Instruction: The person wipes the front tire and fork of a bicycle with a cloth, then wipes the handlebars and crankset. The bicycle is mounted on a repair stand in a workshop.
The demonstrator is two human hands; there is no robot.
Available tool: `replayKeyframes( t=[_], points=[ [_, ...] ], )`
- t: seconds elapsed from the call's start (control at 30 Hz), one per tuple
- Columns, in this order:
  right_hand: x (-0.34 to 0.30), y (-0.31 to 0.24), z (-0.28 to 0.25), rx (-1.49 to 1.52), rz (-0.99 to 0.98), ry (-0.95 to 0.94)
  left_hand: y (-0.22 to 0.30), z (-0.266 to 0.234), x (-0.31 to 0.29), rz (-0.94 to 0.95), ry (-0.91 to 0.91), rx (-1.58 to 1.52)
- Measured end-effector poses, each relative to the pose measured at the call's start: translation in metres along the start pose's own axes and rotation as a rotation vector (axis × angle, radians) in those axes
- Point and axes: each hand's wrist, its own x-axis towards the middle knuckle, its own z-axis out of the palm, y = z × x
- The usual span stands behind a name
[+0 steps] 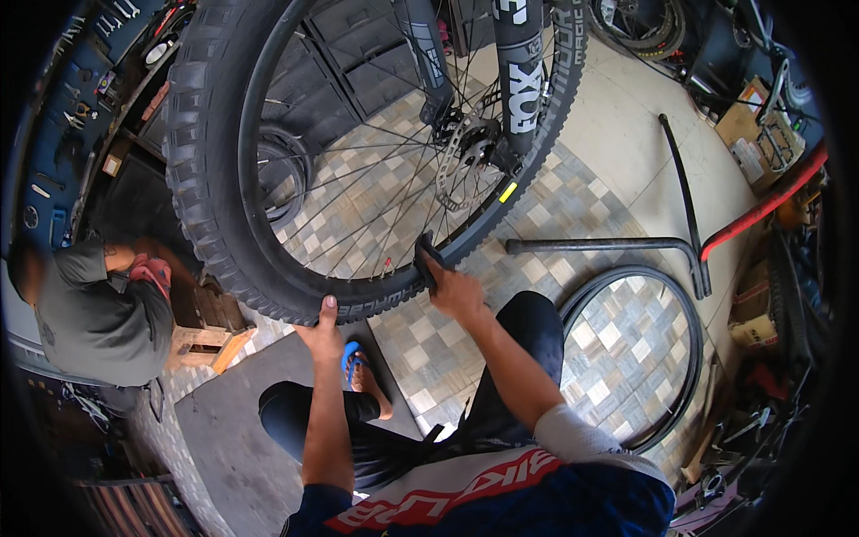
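A knobbly black bicycle tyre (215,215) sits around the rim (268,224) of a spoked wheel in a suspension fork (522,85). A disc brake rotor (452,170) is at its hub. My left hand (324,338) grips the tyre's lower edge, thumb on the sidewall and fingers hidden behind. To its right, my right hand (455,291) is closed on a short black piece (426,254) held against the rim; its exact kind is unclear. A small red mark (387,261) shows near the spokes, between my hands.
A loose tyre (693,345) lies on the tiled floor at right. Near it is a black and red tubular stand (698,255). At left, a co-worker (98,313) in a dark shirt is beside a wooden crate (201,336). Tools hang on a blue wall board (67,116).
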Motion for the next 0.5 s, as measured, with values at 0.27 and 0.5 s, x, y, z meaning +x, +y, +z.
replayKeyframes(
  t=[0.27, 0.5],
  points=[
    [-0.006, -0.003, 0.013, 0.091, 0.116, -0.078, 0.001, 0.002, -0.005, -0.026, -0.017, 0.027],
    [-0.019, -0.042, 0.014, 0.225, -0.007, -0.183, -0.007, -0.002, -0.004, -0.035, 0.007, 0.004]
  ],
)
